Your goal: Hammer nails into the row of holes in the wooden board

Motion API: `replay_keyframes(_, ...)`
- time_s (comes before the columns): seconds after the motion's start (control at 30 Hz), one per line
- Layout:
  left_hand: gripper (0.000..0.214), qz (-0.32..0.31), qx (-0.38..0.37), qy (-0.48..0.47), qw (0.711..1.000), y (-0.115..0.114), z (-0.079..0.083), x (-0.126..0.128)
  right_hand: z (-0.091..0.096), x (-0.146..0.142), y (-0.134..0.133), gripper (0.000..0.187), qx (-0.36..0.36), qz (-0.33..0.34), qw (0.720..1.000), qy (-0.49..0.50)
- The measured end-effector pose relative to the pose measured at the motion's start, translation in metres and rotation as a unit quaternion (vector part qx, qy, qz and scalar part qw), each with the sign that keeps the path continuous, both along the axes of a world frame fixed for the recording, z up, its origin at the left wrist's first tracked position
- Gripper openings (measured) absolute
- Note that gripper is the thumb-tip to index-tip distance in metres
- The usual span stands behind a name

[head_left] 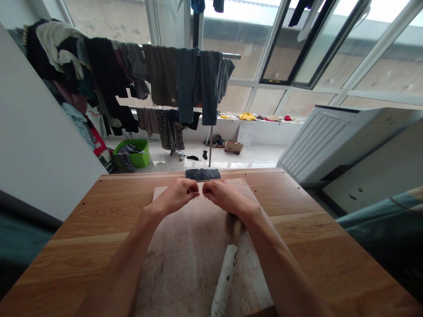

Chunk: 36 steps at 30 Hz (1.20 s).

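Pinching thin nail-like pieces (198, 197) in left hand (180, 191) and right hand (220, 193), above board (185, 251); likely light, stiff, easily dropped; grip mid-length.

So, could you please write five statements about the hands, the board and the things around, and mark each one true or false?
1. The left hand and the right hand are near the far end of the board. True.
2. The two hands are clasped together. False: a gap separates them.
3. A long handle, partly white, lies on the board. True.
4. The left hand holds this handle. False: it rests on the board.
5. Clothes hang beyond the table. True.
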<state>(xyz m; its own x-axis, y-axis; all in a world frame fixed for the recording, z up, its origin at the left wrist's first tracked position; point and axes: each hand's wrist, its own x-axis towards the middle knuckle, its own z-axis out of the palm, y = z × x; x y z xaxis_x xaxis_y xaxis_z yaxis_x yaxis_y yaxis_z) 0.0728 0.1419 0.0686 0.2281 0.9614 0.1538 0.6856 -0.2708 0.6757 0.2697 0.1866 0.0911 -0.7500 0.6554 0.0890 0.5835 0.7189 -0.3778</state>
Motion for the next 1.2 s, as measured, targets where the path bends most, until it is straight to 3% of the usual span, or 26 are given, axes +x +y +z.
replay_keyframes(0.17, 0.023, -0.020, -0.053, 0.005, 0.998, -0.006, 0.009, -0.009, 0.009, -0.001, -0.009, 0.023, -0.012, 0.020, 1.000, 0.014)
replay_keyframes(0.37, 0.016, -0.077, -0.090, 0.059, 0.991, -0.011, 0.016, -0.006, 0.015, -0.001, -0.014, 0.022, -0.040, 0.064, 0.997, 0.030)
replay_keyframes(0.53, 0.015, -0.122, -0.114, 0.031, 0.985, -0.011, 0.016, -0.004, 0.015, -0.001, -0.015, 0.020, -0.067, 0.106, 0.991, 0.043)
replay_keyframes(1.2, 0.015, -0.121, -0.152, 0.025, 0.981, -0.012, 0.021, -0.003, 0.013, 0.000, -0.013, 0.014, -0.110, 0.150, 0.979, 0.085)
